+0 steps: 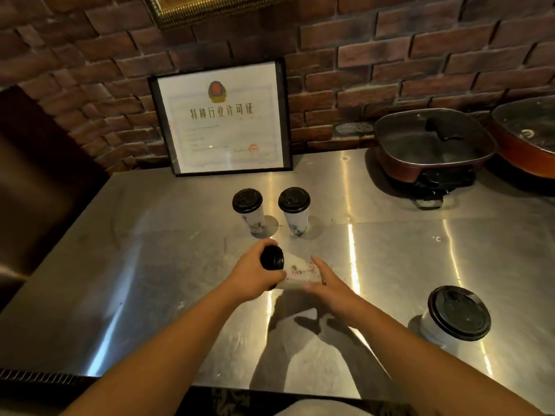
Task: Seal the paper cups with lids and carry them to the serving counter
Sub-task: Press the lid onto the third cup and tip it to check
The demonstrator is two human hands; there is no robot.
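One paper cup (300, 273) lies tilted between our hands, in front of the two lidded cups (271, 211); long axis running left-right, lid (271, 257) end pointing left. Our left hand (255, 271) grips that lid end; our right hand (326, 282), fingers straight, touches the base end.

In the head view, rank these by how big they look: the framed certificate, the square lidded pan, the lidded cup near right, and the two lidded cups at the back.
1. framed certificate
2. square lidded pan
3. lidded cup at near right, though its nearness to the camera enlarges it
4. back left cup and back right cup: alike, no ranking
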